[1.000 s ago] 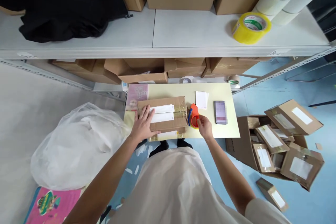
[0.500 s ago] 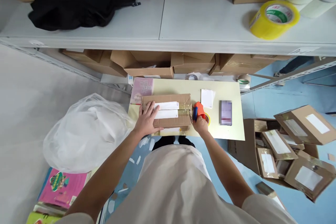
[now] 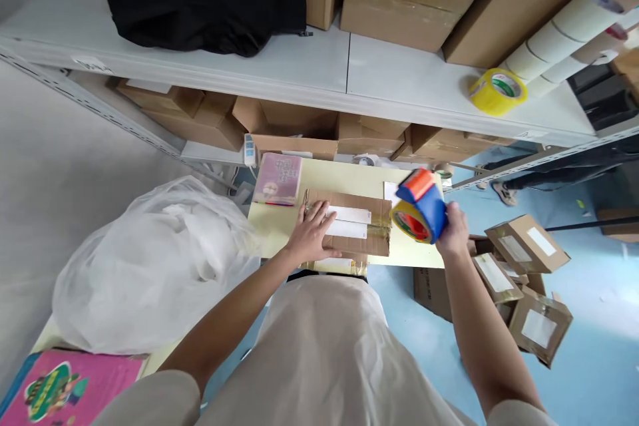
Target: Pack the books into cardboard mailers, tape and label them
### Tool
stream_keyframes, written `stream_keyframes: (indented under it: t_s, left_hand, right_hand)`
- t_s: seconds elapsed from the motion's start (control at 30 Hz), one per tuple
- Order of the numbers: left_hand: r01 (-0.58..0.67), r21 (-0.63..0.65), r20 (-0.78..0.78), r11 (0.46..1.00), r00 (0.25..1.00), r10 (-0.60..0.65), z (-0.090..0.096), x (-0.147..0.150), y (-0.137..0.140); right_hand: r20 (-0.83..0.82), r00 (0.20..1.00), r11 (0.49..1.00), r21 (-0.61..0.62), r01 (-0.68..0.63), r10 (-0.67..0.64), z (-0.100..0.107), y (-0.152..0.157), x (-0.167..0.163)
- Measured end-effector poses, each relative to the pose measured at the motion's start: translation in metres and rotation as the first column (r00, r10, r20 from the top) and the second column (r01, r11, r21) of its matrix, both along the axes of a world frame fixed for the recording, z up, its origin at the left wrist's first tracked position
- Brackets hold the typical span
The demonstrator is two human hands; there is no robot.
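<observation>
Left hand (image 3: 313,238) with its grip spread over a white-labelled cardboard box (image 3: 377,226) at centre frame, right hand (image 3: 454,231) with its grip wrapped around a blue-and-orange tape dispenser (image 3: 425,205) right of centre, pale yellow surface (image 3: 272,234) below

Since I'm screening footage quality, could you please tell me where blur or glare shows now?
Head view: the tape dispenser in the right hand looks slightly smeared, likely by motion; head view again: a pale glare lies on the blue floor at far right.

Left grip (image 3: 313,237) palm-down, flattened out; right grip (image 3: 454,229) curled, higher.
</observation>
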State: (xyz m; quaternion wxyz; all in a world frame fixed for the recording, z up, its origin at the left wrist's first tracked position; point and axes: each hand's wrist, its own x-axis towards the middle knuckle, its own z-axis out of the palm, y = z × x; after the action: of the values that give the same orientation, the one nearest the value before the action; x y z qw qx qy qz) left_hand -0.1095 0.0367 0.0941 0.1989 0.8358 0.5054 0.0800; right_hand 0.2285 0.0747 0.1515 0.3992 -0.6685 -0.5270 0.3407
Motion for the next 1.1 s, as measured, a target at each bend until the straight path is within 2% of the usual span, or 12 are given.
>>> stream_keyframes:
  t_s: [0.1, 0.23, 0.3, 0.37, 0.43, 0.5, 0.57, 0.63, 0.7, 0.77, 1.0, 1.1]
  left_hand:
    - [-0.030, -0.021, 0.095, 0.999, 0.995, 0.032, 0.001, -0.002, 0.002]
    - [-0.171, -0.051, 0.278, 0.984, 0.944, 0.178, 0.005, -0.003, 0.004]
    - [-0.270, -0.086, 0.424, 0.959, 0.861, 0.281, 0.010, 0.000, 0.007]
    - [-0.358, -0.212, 0.589, 0.909, 0.696, 0.411, 0.016, 0.005, 0.012]
    - [-0.333, -0.479, 0.666, 0.812, 0.465, 0.584, 0.023, 0.011, 0.020]
    - [-0.134, -0.754, 0.594, 0.643, 0.277, 0.755, 0.030, 0.019, 0.029]
    - [0.080, -0.872, 0.489, 0.483, 0.189, 0.851, 0.036, 0.025, 0.036]
    - [0.169, -0.890, 0.448, 0.424, 0.145, 0.882, 0.040, 0.028, 0.041]
    - [0.137, -0.890, 0.450, 0.434, 0.121, 0.885, 0.043, 0.029, 0.043]
    - [0.077, -0.881, 0.472, 0.466, 0.135, 0.871, 0.046, 0.027, 0.045]
    - [-0.168, -0.731, 0.616, 0.661, 0.253, 0.746, 0.049, 0.018, 0.047]
    - [-0.228, -0.665, 0.653, 0.712, 0.286, 0.701, 0.047, 0.013, 0.048]
  right_hand:
    - [-0.127, 0.976, 0.980, -0.072, -0.186, 0.176, 0.008, 0.022, -0.051]
    - [-0.216, 0.912, 0.884, -0.247, -0.397, 0.349, -0.002, 0.036, -0.085]
    - [-0.245, 0.899, 0.865, -0.270, -0.422, 0.362, -0.010, 0.037, -0.083]
    - [-0.277, 0.895, 0.871, -0.257, -0.419, 0.350, -0.016, 0.037, -0.076]
    - [-0.307, 0.887, 0.874, -0.237, -0.423, 0.346, -0.020, 0.038, -0.070]
    - [-0.319, 0.875, 0.868, -0.223, -0.443, 0.364, -0.022, 0.039, -0.067]
    - [-0.314, 0.866, 0.860, -0.215, -0.463, 0.388, -0.023, 0.040, -0.067]
    - [-0.311, 0.861, 0.854, -0.211, -0.475, 0.402, -0.023, 0.042, -0.069]
    - [-0.312, 0.859, 0.855, -0.204, -0.477, 0.406, -0.022, 0.043, -0.071]
    - [-0.304, 0.861, 0.858, -0.195, -0.476, 0.408, -0.019, 0.043, -0.074]
    - [-0.160, 0.847, 0.831, -0.172, -0.529, 0.507, 0.012, 0.040, -0.081]
    - [-0.025, 0.813, 0.801, -0.159, -0.578, 0.582, 0.028, 0.040, -0.085]
